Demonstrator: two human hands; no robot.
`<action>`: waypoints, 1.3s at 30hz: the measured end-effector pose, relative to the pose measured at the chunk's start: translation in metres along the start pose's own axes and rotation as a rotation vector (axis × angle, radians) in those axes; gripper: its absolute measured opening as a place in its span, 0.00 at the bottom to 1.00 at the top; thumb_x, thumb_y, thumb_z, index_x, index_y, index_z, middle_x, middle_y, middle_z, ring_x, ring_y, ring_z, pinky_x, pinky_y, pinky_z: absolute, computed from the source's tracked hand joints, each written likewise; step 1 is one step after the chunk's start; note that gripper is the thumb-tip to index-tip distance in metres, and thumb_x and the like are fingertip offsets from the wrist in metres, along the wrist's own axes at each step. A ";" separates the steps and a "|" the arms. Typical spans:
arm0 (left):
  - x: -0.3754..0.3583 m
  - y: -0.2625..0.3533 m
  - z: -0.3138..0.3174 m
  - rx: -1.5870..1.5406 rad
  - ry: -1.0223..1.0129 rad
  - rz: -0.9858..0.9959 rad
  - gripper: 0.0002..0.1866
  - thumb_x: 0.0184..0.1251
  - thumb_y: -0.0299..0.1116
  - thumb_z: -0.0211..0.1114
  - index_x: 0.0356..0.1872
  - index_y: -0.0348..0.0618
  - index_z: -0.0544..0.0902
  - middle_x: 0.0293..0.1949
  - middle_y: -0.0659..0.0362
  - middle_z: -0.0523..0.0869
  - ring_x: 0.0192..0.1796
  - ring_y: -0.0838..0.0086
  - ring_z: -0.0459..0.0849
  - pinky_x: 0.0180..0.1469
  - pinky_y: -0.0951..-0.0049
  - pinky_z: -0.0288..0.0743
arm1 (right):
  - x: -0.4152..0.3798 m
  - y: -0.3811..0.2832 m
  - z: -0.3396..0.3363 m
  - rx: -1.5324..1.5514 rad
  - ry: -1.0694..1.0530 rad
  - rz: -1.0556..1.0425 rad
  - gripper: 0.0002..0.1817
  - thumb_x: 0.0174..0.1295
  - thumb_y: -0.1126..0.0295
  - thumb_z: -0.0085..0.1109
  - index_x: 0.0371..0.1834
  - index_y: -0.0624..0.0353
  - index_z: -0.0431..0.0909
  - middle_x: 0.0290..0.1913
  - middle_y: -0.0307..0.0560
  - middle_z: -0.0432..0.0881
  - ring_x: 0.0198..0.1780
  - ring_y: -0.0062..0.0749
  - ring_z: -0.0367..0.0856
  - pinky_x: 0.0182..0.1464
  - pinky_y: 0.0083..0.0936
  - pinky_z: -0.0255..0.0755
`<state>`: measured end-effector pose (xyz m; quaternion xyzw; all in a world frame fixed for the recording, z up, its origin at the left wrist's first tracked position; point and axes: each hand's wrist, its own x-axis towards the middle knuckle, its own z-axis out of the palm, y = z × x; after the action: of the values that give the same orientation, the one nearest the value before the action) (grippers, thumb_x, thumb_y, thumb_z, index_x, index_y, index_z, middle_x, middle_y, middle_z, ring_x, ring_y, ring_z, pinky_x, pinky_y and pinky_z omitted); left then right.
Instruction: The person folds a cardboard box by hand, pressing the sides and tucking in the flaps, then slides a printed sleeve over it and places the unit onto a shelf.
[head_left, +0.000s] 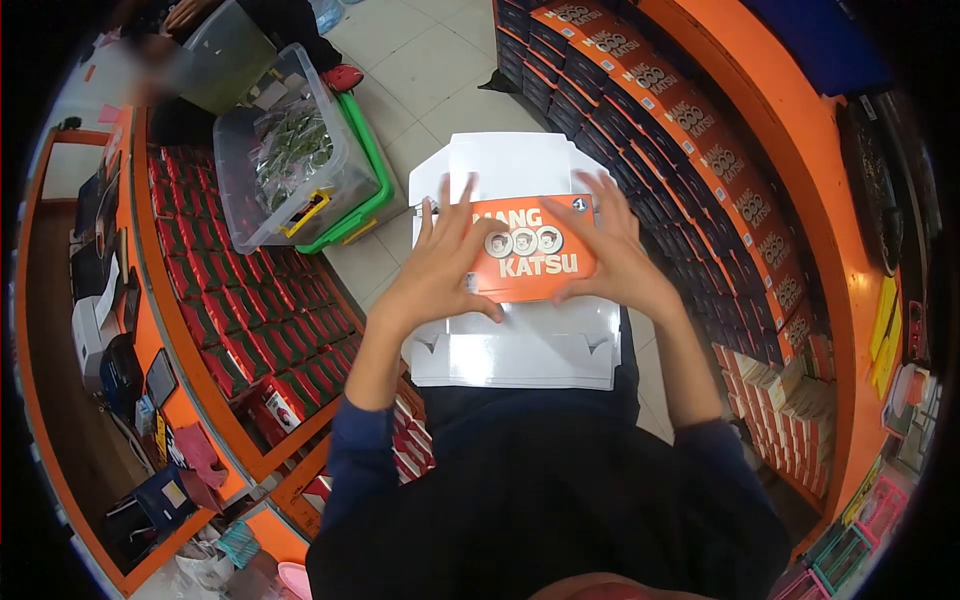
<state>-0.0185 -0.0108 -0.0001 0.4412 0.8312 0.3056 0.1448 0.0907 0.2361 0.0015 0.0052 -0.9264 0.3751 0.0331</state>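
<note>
An orange Mang Katsu box (530, 265) lies face up in front of me, its white lettering and round faces showing. Beneath it, a stack of white cardboard blanks (530, 355) rests on my lap. My left hand (445, 258) grips the box's left side, thumb at the near edge and the index finger bent over the top. On the right side, my right hand (615, 250) holds it likewise, thumb near the lower corner. The other fingers of both hands are spread and slightly blurred. The undersides of the fingers are hidden.
Stacked orange-and-black boxes (690, 120) line the right shelf. Red-and-green packs (240, 300) fill the left compartment. A clear plastic tub (235, 190) with bagged green contents sits over a green one (375, 165). Another person's red shoe (342, 77) is beyond.
</note>
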 end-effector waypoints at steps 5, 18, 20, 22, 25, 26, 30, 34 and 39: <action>0.014 0.004 -0.005 0.325 -0.239 0.094 0.42 0.43 0.54 0.79 0.58 0.44 0.74 0.73 0.43 0.61 0.76 0.45 0.57 0.73 0.32 0.49 | 0.020 -0.013 0.002 -0.450 -0.417 -0.119 0.69 0.32 0.51 0.83 0.81 0.43 0.47 0.74 0.64 0.55 0.77 0.59 0.51 0.67 0.82 0.42; 0.024 0.012 -0.001 0.099 0.453 0.022 0.38 0.41 0.43 0.80 0.56 0.45 0.74 0.65 0.41 0.67 0.65 0.44 0.66 0.64 0.47 0.65 | 0.018 -0.002 -0.009 0.014 0.327 -0.110 0.50 0.56 0.56 0.71 0.80 0.45 0.51 0.79 0.58 0.49 0.78 0.60 0.47 0.74 0.65 0.42; 0.040 0.026 0.009 0.064 0.630 -0.030 0.42 0.40 0.43 0.82 0.60 0.44 0.72 0.66 0.40 0.65 0.67 0.42 0.64 0.66 0.46 0.62 | 0.017 -0.018 0.001 0.051 0.460 -0.007 0.51 0.62 0.63 0.68 0.81 0.48 0.41 0.77 0.60 0.52 0.77 0.56 0.52 0.72 0.53 0.56; 0.059 0.045 0.018 0.063 0.726 -0.074 0.46 0.42 0.43 0.82 0.65 0.46 0.69 0.68 0.38 0.61 0.69 0.40 0.59 0.69 0.42 0.55 | 0.030 -0.028 0.030 1.138 0.278 0.039 0.55 0.65 0.67 0.65 0.80 0.45 0.26 0.75 0.62 0.56 0.72 0.51 0.64 0.65 0.43 0.69; 0.077 0.073 0.037 0.050 0.714 -0.107 0.49 0.49 0.43 0.78 0.73 0.49 0.63 0.70 0.36 0.57 0.73 0.38 0.53 0.71 0.40 0.48 | 0.063 -0.012 0.030 1.164 0.427 0.232 0.55 0.68 0.69 0.62 0.78 0.42 0.21 0.72 0.63 0.58 0.64 0.49 0.74 0.54 0.41 0.80; 0.075 0.081 0.048 0.061 0.726 -0.189 0.49 0.51 0.43 0.77 0.75 0.50 0.61 0.70 0.35 0.57 0.73 0.39 0.52 0.72 0.39 0.47 | 0.080 -0.007 0.017 1.371 0.456 0.419 0.54 0.68 0.68 0.62 0.78 0.42 0.23 0.72 0.64 0.58 0.63 0.50 0.76 0.52 0.44 0.82; 0.049 0.096 0.133 -0.067 0.371 -0.226 0.43 0.54 0.45 0.75 0.72 0.49 0.68 0.61 0.37 0.65 0.65 0.45 0.63 0.62 0.45 0.58 | 0.198 0.124 -0.002 1.379 0.626 0.568 0.48 0.67 0.63 0.63 0.77 0.45 0.33 0.71 0.58 0.57 0.66 0.51 0.71 0.48 0.50 0.85; 0.051 0.117 0.147 -0.090 0.093 -0.330 0.41 0.53 0.47 0.74 0.71 0.58 0.70 0.47 0.49 0.70 0.54 0.56 0.67 0.51 0.56 0.60 | 0.325 0.231 -0.006 1.173 0.804 0.654 0.40 0.64 0.64 0.65 0.72 0.57 0.49 0.68 0.56 0.62 0.63 0.50 0.73 0.41 0.42 0.88; 0.051 0.085 0.169 -0.136 0.093 -0.322 0.40 0.54 0.50 0.74 0.71 0.59 0.71 0.38 0.54 0.69 0.43 0.62 0.68 0.44 0.60 0.60 | 0.396 0.250 0.004 0.858 0.852 0.935 0.30 0.66 0.66 0.63 0.62 0.79 0.65 0.64 0.64 0.68 0.47 0.45 0.86 0.39 0.27 0.91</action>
<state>0.0939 0.1314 -0.0751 0.2769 0.8745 0.3538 0.1829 -0.3136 0.4189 -0.1499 -0.5202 -0.5126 0.6465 0.2207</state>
